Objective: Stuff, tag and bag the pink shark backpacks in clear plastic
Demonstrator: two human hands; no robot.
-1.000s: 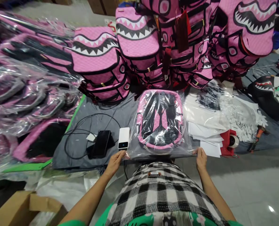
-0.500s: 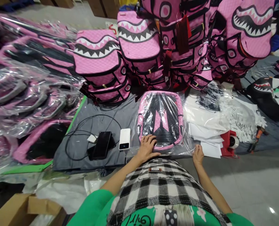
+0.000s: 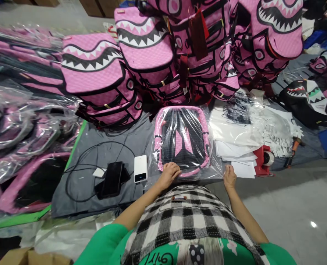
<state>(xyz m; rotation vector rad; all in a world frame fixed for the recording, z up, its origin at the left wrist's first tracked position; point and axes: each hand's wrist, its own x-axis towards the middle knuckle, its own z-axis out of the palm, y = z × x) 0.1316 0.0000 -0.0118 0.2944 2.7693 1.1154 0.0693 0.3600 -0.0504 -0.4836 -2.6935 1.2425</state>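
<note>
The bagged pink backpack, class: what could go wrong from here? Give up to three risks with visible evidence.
The clear bag might stretch or tear if pulled hard: the right hand grips its near right corner while the left hand rests at the near edge of the pink backpack.
The white device lies close to the bag's left side and might get knocked.
Loose white papers beside the right hand could be dragged along.

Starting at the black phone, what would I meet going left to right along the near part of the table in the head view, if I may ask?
Phone, power bank, pink backpack, right hand, red tape dispenser, orange tool.
</note>
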